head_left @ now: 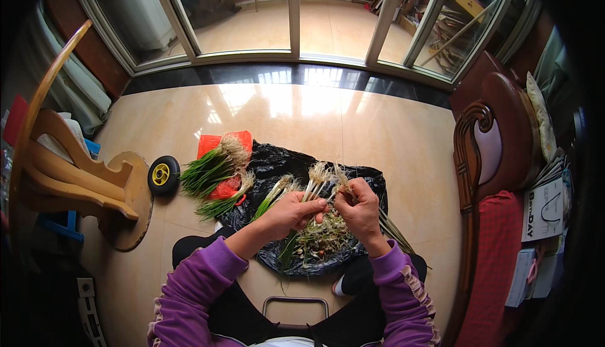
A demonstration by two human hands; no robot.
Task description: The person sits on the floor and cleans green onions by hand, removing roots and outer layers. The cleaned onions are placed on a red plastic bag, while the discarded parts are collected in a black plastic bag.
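My left hand (296, 214) grips a small bunch of green onions (315, 181), their pale roots pointing away from me and green leaves hanging below the hand. My right hand (358, 207) pinches a tuft of dry roots and skin (341, 184) just to the right of that bunch. Under both hands lies a black plastic bag (279, 155) spread on the floor. A heap of trimmed peelings (326, 238) covers its near part. More green onions (279, 191) rest on the bag beyond my left hand. A large bundle (212, 165) lies at left, on a red plastic bag (210, 144).
Left of the onions are a black wheel with a yellow hub (163, 176) and a wooden table base (94, 181). A carved wooden sofa (477, 148) with a red checked cover (496, 252) stands at right. Sliding glass doors (294, 16) span the far side. Thin stalks (397, 231) lie beside my right knee.
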